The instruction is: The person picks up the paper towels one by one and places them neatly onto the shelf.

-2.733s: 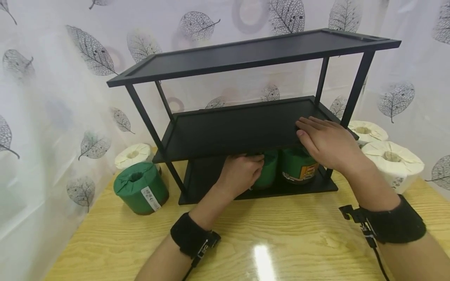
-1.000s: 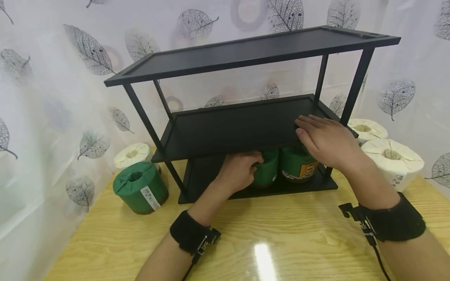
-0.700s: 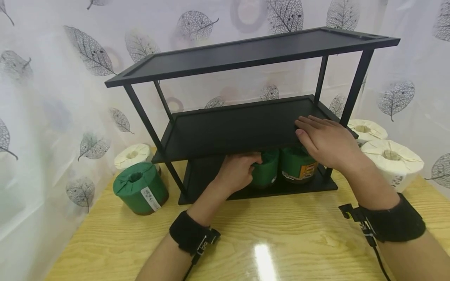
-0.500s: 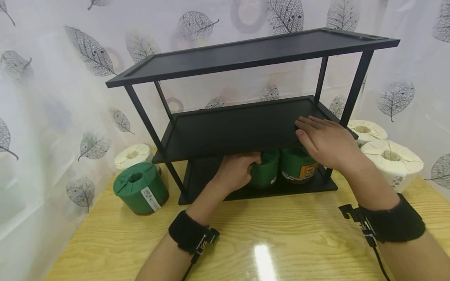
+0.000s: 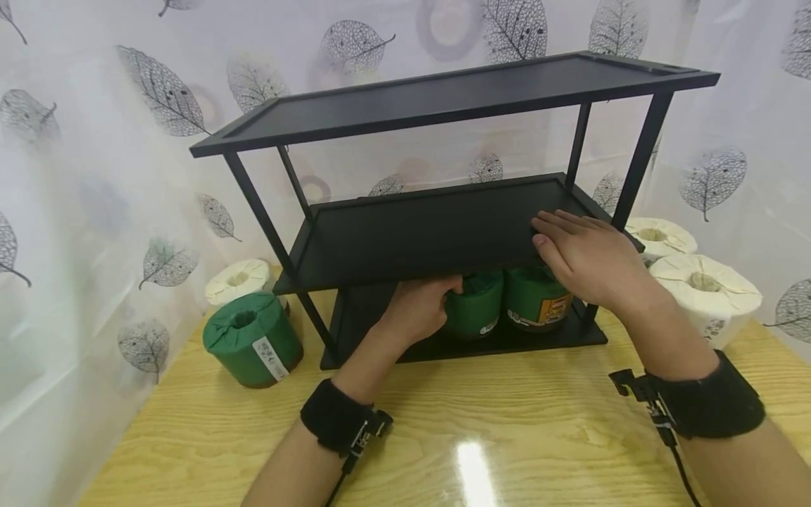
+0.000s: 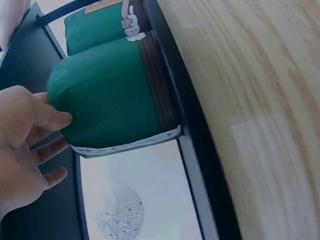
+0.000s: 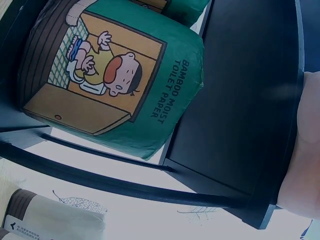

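Observation:
My left hand [image 5: 415, 310] reaches under the middle shelf of a black three-tier rack [image 5: 437, 229]. Thumb and forefinger pinch the upper edge of a green-wrapped toilet paper roll [image 5: 476, 310] standing on the bottom shelf. In the left wrist view, the other fingers [image 6: 52, 150] are spread, off the same roll [image 6: 107, 95]. To its right stands a second green roll [image 5: 538, 299], whose cartoon label [image 7: 107, 65] fills much of the right wrist view. My right hand [image 5: 589, 257] lies with straight fingers on the middle shelf's right front edge.
Left of the rack, a green roll [image 5: 253, 341] stands on the wooden table [image 5: 405, 429], with a cream-wrapped roll [image 5: 237, 282] behind it. Two cream rolls [image 5: 703, 292] are at the right. The rack's posts [image 5: 643, 162] and shelf edges surround the hands. A leaf-print curtain [image 5: 152, 42] hangs behind.
My left hand has slid slightly left, and the roll it pinches has turned, so its small white print has shifted left. My right hand stays where it was on the shelf edge.

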`<state>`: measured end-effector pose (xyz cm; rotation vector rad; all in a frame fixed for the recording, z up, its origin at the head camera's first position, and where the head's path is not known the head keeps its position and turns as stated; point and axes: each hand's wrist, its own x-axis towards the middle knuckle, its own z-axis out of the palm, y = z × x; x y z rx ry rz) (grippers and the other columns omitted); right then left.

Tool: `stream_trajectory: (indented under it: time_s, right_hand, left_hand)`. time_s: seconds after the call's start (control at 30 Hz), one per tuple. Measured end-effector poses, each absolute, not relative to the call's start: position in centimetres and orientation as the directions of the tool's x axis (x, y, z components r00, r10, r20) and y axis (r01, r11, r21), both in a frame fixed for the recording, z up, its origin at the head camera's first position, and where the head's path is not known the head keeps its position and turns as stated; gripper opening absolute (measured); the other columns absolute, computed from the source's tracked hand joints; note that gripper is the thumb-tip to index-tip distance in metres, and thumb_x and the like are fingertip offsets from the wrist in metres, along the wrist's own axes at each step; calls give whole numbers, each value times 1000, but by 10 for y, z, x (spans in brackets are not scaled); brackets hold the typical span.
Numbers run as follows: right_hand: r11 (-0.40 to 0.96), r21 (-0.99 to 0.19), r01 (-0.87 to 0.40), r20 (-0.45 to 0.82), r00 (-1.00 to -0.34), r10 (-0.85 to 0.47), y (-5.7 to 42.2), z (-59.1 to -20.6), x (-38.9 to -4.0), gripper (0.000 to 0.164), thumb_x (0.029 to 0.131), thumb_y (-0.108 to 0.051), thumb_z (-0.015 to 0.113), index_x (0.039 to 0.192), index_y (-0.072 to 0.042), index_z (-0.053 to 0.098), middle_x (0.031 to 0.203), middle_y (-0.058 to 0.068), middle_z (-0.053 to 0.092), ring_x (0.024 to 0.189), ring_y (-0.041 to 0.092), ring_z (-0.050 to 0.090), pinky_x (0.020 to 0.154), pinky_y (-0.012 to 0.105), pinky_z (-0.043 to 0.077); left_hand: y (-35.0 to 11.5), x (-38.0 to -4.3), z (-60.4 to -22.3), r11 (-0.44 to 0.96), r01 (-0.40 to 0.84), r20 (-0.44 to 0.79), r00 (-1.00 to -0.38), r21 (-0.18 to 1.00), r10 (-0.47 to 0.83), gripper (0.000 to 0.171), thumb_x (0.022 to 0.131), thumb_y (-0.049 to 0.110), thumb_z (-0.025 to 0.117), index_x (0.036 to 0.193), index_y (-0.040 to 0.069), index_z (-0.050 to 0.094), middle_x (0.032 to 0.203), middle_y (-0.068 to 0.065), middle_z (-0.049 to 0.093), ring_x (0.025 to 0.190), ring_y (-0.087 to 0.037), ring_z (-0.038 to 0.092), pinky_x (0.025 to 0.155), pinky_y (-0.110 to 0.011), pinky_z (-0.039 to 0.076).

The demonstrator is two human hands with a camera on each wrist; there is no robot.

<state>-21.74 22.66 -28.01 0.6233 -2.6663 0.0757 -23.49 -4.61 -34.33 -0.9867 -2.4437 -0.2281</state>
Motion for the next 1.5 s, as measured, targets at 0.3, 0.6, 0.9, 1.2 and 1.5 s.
stream_trajectory:
  time_s: [0.3,0.6,0.9,1.2,1.5]
  right_hand:
    - [898,31,-439,392,-821,-415,228,-283,-217,50,109,-33,33,144,-1,51,150,20,47,140,40,43,114,54,34]
    - [896,34,-442,404,-814,-417,227,-283,-218,50,109,-33,34,143,-1,52,150,20,48,139,40,44,114,54,35]
    - [895,35,-445,402,-814,-420,227,-282,-219,50,109,-33,34,143,-1,52,150,20,48,140,40,43,114,54,35]
    - [895,37,-445,413,-808,-420,228,-279,-220,50,109,-32,34,143,0,52,149,21,49,139,41,43,113,54,35]
    - [897,20,-441,393,-822,-413,229,-280,-220,50,109,-33,33,144,-1,51,151,20,47,140,41,42,114,55,34]
  left_hand:
    - [-43,-226,-338,723,681,497,-590,-118,637,24,88,11,60,109,15,73,81,0,67,55,-13,47,48,-24,30]
    - [-37,-225,-343,746,627,555,-547,-224,626,33,95,33,65,121,13,65,115,-3,67,95,-19,65,72,-32,55]
    - [-32,-222,-344,746,600,480,-583,-289,655,44,99,34,62,140,17,58,138,-3,59,122,-21,60,97,-37,52]
    - [-27,-226,-344,710,636,463,-553,-302,693,30,102,19,58,130,22,68,134,3,63,118,-16,64,94,-33,54]
    - [-28,-227,-344,699,651,472,-537,-295,699,34,98,9,58,128,22,69,133,2,64,122,-17,61,102,-35,49]
